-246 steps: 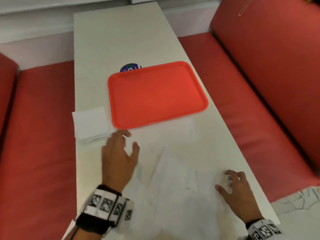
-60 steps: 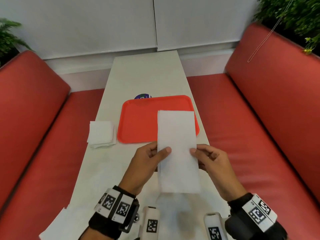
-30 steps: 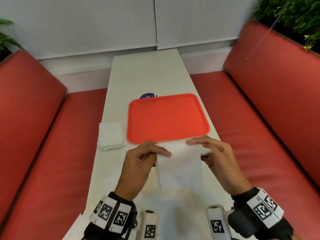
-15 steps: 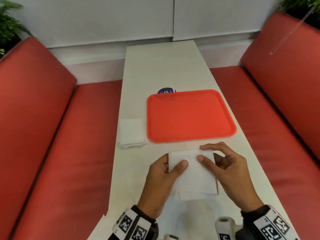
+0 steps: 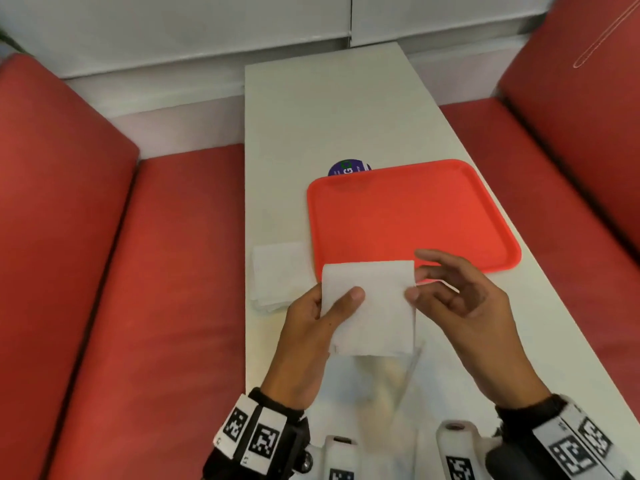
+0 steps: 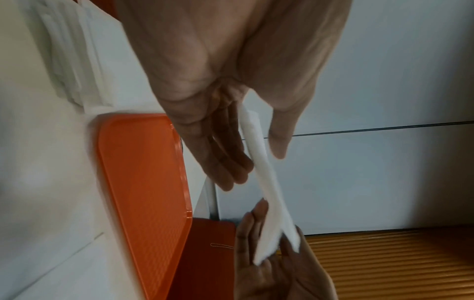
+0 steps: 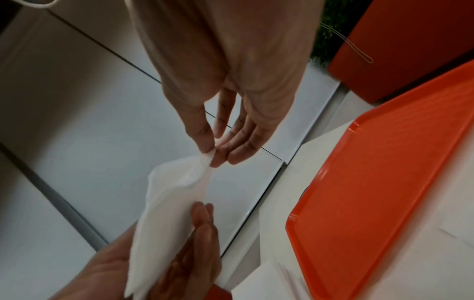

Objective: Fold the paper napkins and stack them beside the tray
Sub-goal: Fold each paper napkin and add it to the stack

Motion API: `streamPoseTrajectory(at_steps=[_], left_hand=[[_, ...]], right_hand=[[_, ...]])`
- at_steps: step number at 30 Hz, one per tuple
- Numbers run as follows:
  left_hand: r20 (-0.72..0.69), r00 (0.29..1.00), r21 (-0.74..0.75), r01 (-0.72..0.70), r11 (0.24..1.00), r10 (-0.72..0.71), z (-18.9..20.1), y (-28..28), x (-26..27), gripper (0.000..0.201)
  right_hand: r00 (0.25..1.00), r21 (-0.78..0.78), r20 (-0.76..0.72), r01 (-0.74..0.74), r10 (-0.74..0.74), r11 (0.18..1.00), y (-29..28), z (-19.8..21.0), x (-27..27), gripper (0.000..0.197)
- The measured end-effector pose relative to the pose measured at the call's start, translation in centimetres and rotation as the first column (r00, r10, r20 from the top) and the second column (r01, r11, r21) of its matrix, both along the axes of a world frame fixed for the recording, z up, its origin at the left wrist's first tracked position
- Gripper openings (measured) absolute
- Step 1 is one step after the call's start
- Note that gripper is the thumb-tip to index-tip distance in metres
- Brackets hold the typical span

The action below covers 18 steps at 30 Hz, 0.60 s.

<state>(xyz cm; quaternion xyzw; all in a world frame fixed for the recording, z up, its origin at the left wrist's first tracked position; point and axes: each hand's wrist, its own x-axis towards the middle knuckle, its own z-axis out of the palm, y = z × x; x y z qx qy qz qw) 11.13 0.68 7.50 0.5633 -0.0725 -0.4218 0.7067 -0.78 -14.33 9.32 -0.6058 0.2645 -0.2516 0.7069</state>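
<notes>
A folded white napkin (image 5: 374, 306) is held up above the table, just in front of the orange tray (image 5: 398, 216). My left hand (image 5: 322, 310) grips its left edge, thumb on top and fingers behind. My right hand (image 5: 446, 289) pinches its right edge between thumb and fingertips (image 7: 207, 150). In the left wrist view the napkin (image 6: 266, 182) shows edge-on between thumb and fingers. A stack of folded napkins (image 5: 277, 275) lies on the table to the left of the tray. Unfolded napkins (image 5: 381, 393) lie on the table below my hands.
The narrow white table (image 5: 332, 109) runs between two red benches (image 5: 138, 271). A round purple sticker (image 5: 348, 168) peeks out behind the tray's far edge. A white wall stands at the far end.
The long napkin has been folded in half into a square. Since half a second ago it has risen off the table and shifted slightly left, held in both hands.
</notes>
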Motion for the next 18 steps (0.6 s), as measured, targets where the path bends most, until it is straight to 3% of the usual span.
streamPoseTrajectory(at_steps=[12, 16, 18], left_hand=[[0.035, 0.999, 0.039, -0.024, 0.999, 0.023, -0.5, 1.7, 0.5, 0.043], [0.090, 0.991, 0.056, -0.104, 0.993, 0.098, -0.2, 2.1, 0.8, 0.048], [0.108, 0.984, 0.072, -0.150, 0.986, 0.142, -0.1, 2.1, 0.9, 0.040]], right_hand=[[0.996, -0.036, -0.068, -0.060, 0.058, 0.998, 1.2, -0.5, 1.5, 0.045], [0.992, -0.026, -0.079, -0.097, 0.094, 0.995, 1.9, -0.9, 2.0, 0.044], [0.987, -0.036, -0.099, -0.128, 0.124, 0.991, 2.5, -1.0, 2.4, 0.045]])
